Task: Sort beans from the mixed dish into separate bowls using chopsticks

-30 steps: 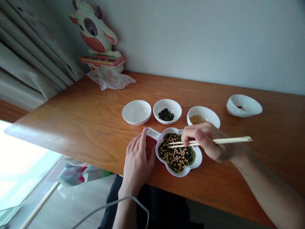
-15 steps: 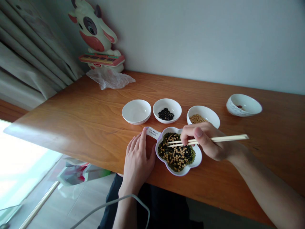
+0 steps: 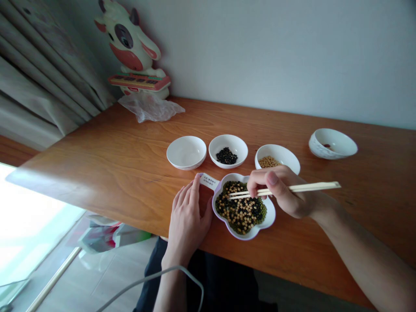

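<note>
My right hand is closed around a pair of chopsticks, whose tips reach into mixed beans of yellow, black and green. Whether a bean sits between the tips is too small to tell. The beans lie in a white, flower-shaped dish with a labelled handle. My left hand lies flat on the table, fingers stretched, the index fingertip at the handle's end and the thumb beside the dish. Behind the dish stand a bowl of black beans and a bowl of yellow beans, the latter partly covered by my right hand.
A white bowl stands at the left of the row. Farther right is another bowl with small reddish-brown pieces. At the back left of the wooden table are a cow toy and a plastic bag. A cable crosses my left forearm.
The chopsticks' rear end has risen very slightly and shifted a little right. My left hand, the dish and the bowls stay where they were.
</note>
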`<state>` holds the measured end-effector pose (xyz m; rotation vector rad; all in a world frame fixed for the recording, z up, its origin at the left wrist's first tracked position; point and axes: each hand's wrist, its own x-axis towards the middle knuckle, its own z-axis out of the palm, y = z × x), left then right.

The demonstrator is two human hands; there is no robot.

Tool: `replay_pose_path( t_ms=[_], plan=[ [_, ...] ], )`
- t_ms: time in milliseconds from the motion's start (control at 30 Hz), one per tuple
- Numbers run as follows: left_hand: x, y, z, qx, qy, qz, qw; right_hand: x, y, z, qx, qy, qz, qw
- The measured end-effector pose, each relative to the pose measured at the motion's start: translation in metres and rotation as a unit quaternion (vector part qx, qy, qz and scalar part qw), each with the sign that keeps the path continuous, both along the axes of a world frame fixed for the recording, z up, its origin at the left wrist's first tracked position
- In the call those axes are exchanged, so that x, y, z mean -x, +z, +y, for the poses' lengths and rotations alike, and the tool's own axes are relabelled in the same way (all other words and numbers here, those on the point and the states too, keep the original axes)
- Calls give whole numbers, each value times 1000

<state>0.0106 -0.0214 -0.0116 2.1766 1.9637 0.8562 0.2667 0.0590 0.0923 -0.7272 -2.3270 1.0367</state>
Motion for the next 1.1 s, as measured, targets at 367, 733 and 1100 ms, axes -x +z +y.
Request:
replay_pose_path(
  t_ms=[367,733,1100],
  plan=[
    [0,1,0,4,1,4,1000,1,-2,2,9,-2,1,1000],
    [0,-2,0,2,0,0,1000,4,-1,0,8,-3,8,1000],
    [1,-2,0,6,-1,2,1000,1,-3,0,48,-32,22,998]
  ],
)
